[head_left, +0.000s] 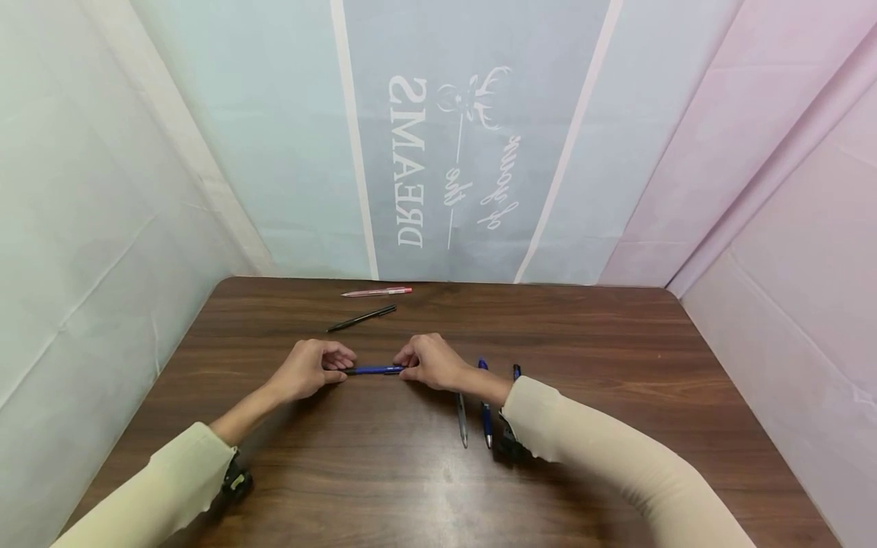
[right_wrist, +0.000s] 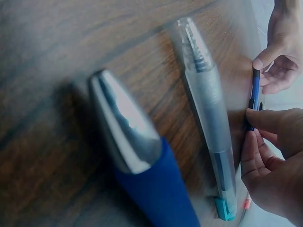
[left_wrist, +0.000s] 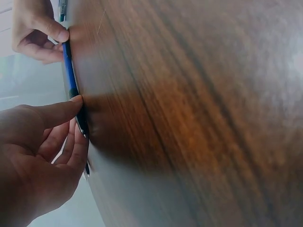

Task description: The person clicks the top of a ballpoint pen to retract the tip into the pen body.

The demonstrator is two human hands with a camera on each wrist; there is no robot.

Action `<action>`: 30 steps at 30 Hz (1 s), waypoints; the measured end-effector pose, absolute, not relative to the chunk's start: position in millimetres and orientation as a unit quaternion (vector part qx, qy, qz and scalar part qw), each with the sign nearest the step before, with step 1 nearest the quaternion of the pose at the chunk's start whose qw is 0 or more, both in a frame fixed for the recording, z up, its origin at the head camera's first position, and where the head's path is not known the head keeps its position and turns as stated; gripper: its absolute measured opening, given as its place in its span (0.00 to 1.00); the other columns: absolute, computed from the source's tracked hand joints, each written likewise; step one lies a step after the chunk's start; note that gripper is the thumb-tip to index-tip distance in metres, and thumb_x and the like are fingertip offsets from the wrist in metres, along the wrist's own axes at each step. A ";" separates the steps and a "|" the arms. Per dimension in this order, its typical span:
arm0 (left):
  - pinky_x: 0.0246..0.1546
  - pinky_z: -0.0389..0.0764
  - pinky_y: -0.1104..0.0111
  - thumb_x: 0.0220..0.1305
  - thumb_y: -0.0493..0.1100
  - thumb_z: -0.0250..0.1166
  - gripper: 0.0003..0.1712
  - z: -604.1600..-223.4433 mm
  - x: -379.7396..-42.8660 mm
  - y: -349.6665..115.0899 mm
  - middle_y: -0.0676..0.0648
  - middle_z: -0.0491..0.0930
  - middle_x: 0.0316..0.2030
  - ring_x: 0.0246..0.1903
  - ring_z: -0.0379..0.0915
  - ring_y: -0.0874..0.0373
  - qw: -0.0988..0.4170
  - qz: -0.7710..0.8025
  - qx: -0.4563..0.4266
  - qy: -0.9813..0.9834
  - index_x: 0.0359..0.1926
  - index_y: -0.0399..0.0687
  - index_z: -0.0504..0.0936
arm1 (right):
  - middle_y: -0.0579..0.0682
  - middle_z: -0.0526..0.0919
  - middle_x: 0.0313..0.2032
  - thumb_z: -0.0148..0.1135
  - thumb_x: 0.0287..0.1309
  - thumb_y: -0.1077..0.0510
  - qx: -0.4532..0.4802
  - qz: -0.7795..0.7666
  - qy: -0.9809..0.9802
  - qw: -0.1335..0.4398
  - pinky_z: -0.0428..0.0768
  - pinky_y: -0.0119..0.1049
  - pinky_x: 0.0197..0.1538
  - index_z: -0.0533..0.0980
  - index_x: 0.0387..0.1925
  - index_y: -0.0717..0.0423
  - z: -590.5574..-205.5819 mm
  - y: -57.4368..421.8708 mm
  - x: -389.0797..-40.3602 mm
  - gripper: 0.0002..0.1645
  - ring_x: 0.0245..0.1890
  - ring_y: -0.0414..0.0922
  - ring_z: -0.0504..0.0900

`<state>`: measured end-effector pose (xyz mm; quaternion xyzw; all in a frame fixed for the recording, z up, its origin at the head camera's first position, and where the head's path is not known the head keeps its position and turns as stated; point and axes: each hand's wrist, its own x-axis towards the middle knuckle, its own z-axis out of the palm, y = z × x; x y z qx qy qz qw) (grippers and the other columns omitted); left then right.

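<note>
Pinching blue pen (head_left: pixel 373 370): left hand (head_left: pixel 307 371) and right hand (head_left: pixel 437 364), fingers (left_wrist: pixel 61 112) clamped near opposite ends, likely for steadiness.

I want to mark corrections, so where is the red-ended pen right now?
In the head view, the red-ended pen lies left of centre near the far edge of the table, just beyond the black pen.

the blue pen (head_left: pixel 374 371) you held looked to be smooth plastic, above a wood-grained tabletop (head_left: pixel 370 457) with a soft gloss; a second blue pen (right_wrist: pixel 163 189) bore a shiny, metal-looking tip (right_wrist: pixel 125 125), a clear pen (right_wrist: pixel 210 109) was translucent plastic, and your sleeves (head_left: pixel 596 441) were soft, matt cloth before a lightly creased, cloth-like backdrop (head_left: pixel 548 46).
</note>
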<state>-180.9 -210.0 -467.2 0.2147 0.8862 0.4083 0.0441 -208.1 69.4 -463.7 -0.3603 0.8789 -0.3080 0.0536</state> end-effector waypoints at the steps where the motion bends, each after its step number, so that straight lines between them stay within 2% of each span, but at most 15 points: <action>1: 0.40 0.89 0.70 0.58 0.22 0.74 0.14 -467.2 -180.6 -209.6 0.43 0.90 0.39 0.38 0.88 0.54 0.041 0.409 0.217 0.886 0.45 0.33 0.88 | 0.51 0.89 0.38 0.77 0.60 0.66 -0.360 -0.307 0.879 0.054 0.83 0.24 0.38 0.90 0.42 0.60 -463.8 69.4 -208.4 0.08 0.36 0.42 0.86; 6: 0.41 0.90 0.69 0.59 0.22 0.73 0.13 -465.8 -179.4 -208.8 0.43 0.90 0.39 0.38 0.88 0.54 0.038 0.413 0.214 0.885 0.45 0.33 0.89 | 0.49 0.87 0.37 0.75 0.63 0.66 -0.355 -0.313 0.878 0.066 0.82 0.25 0.38 0.90 0.40 0.58 -464.1 70.7 -210.1 0.05 0.36 0.40 0.84; 11: 0.41 0.90 0.69 0.60 0.22 0.72 0.13 -463.5 -179.0 -209.0 0.43 0.90 0.39 0.39 0.89 0.53 0.044 0.415 0.216 0.883 0.45 0.33 0.89 | 0.49 0.86 0.39 0.71 0.67 0.66 -0.337 -0.328 0.878 0.096 0.81 0.28 0.40 0.89 0.42 0.58 -462.4 72.5 -211.7 0.05 0.37 0.39 0.81; 16: 0.41 0.90 0.67 0.61 0.25 0.73 0.12 -462.0 -178.3 -207.8 0.44 0.91 0.40 0.39 0.88 0.53 0.028 0.406 0.215 0.888 0.46 0.34 0.90 | 0.49 0.87 0.39 0.67 0.70 0.66 -0.327 -0.349 0.871 0.110 0.80 0.29 0.41 0.87 0.45 0.60 -458.8 74.5 -213.3 0.06 0.37 0.38 0.80; 23: 0.41 0.90 0.66 0.61 0.27 0.75 0.12 -459.0 -173.7 -203.7 0.44 0.91 0.39 0.38 0.89 0.54 0.008 0.403 0.211 0.890 0.47 0.34 0.90 | 0.48 0.85 0.33 0.66 0.71 0.66 -0.300 -0.417 0.849 0.127 0.80 0.28 0.33 0.86 0.45 0.62 -461.5 79.1 -217.4 0.06 0.29 0.37 0.78; 30: 0.42 0.91 0.64 0.63 0.29 0.74 0.12 -457.7 -170.3 -198.3 0.44 0.92 0.40 0.39 0.90 0.53 -0.004 0.416 0.204 0.886 0.48 0.35 0.90 | 0.56 0.87 0.35 0.65 0.74 0.61 -0.251 -0.475 0.837 0.108 0.83 0.30 0.32 0.85 0.44 0.60 -460.8 80.6 -217.8 0.06 0.31 0.43 0.84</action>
